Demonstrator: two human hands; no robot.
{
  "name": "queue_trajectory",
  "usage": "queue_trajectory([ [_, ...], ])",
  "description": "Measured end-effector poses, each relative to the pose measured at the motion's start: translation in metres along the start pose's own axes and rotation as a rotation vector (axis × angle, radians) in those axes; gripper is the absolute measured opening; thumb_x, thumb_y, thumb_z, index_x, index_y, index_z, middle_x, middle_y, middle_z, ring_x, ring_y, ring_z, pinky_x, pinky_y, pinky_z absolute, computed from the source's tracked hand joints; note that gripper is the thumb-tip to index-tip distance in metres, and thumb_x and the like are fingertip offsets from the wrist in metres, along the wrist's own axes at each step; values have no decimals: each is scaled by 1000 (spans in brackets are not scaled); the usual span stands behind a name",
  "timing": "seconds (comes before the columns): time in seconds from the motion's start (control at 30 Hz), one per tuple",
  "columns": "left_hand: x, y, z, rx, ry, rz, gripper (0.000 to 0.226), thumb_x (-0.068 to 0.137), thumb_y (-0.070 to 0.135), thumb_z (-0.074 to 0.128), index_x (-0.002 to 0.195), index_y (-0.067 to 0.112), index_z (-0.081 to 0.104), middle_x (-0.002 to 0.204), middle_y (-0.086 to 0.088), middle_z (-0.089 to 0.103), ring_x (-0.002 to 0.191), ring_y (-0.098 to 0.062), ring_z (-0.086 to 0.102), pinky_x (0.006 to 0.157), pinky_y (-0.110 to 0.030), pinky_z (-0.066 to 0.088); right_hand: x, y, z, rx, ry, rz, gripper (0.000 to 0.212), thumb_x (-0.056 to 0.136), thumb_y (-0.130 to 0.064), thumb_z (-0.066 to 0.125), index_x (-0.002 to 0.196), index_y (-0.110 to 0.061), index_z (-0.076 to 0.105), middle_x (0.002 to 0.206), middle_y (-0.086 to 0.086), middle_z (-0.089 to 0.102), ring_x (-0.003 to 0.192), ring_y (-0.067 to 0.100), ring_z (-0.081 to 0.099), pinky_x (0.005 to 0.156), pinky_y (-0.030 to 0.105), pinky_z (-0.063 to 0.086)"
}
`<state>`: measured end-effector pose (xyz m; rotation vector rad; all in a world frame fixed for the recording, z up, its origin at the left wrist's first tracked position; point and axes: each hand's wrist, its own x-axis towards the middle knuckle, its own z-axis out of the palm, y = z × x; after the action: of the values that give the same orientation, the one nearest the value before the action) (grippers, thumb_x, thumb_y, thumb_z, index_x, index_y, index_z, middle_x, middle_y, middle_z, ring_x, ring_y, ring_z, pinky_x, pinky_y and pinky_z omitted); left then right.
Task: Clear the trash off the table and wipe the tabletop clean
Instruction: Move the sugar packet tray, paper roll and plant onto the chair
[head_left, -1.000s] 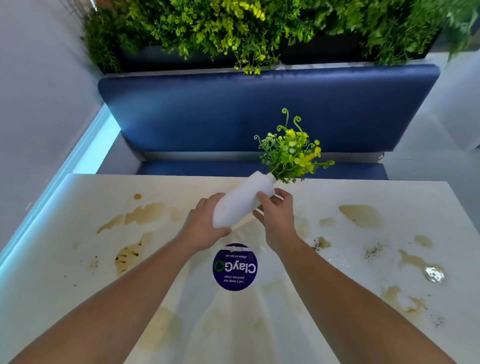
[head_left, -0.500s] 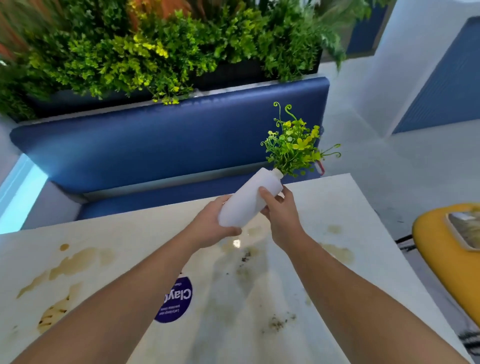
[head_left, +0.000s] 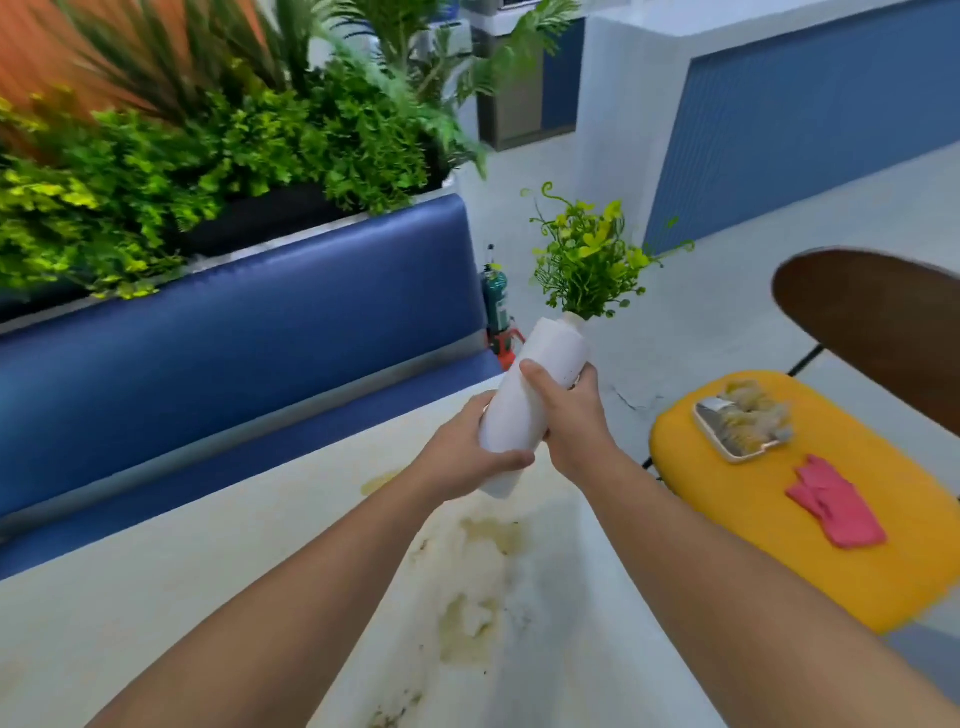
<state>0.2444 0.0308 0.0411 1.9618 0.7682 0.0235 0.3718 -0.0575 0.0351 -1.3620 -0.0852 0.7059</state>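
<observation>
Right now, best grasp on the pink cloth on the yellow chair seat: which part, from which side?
Likely a top-down pinch on a fold near its middle, reached from the table side. The pink cloth lies flat on the yellow seat, so no edge offers a side grip. The left hand and right hand both hold the white vase; one must let go first.

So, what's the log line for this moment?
left hand: grips tall white vase low | right hand: grips it higher | vase: tilted, above stained cream tabletop
</observation>
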Motion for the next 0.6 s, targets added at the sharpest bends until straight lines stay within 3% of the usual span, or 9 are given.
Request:
queue_trajectory([
  [0.1,30,37,48,32,-40,28,89,64,57,86,137,50,35,125,17,56,104,-5,57,74,-26,53,23,-24,-55,-1,79,-37,85,66,-49,84,136,-28,40,124,5,60,109,30,64,90,56,58],
  [0.27,69,88,120,68,-146,88,97,60,63,82,143,51,33,128,14,58,110,-15,61,89,-38,58,57,-50,-148,-44,196,-106,71,78,-37,84,133,-27,40,120,4,59,105,28,65,90,57,57],
  [0.37,90,114,166,41,-235,85,100,70,56,86,152,47,28,139,3,56,116,-22,63,98,-46,55,69,-63,-207,-109,274,-118,72,79,-37,85,134,-27,39,121,3,58,107,29,63,90,55,57],
  [0.43,101,124,189,82,-253,95,99,76,57,83,155,46,24,145,2,52,120,-22,60,102,-44,53,74,-69,-241,-165,308,-120,73,78,-38,85,134,-30,38,119,0,58,107,29,63,89,54,57],
  [0.6,130,146,254,112,-286,129,92,80,59,78,155,45,27,150,0,48,117,-18,57,90,-35,53,82,-74,-339,-333,391,-121,81,78,-37,86,142,-24,37,126,5,57,108,31,62,91,57,55],
])
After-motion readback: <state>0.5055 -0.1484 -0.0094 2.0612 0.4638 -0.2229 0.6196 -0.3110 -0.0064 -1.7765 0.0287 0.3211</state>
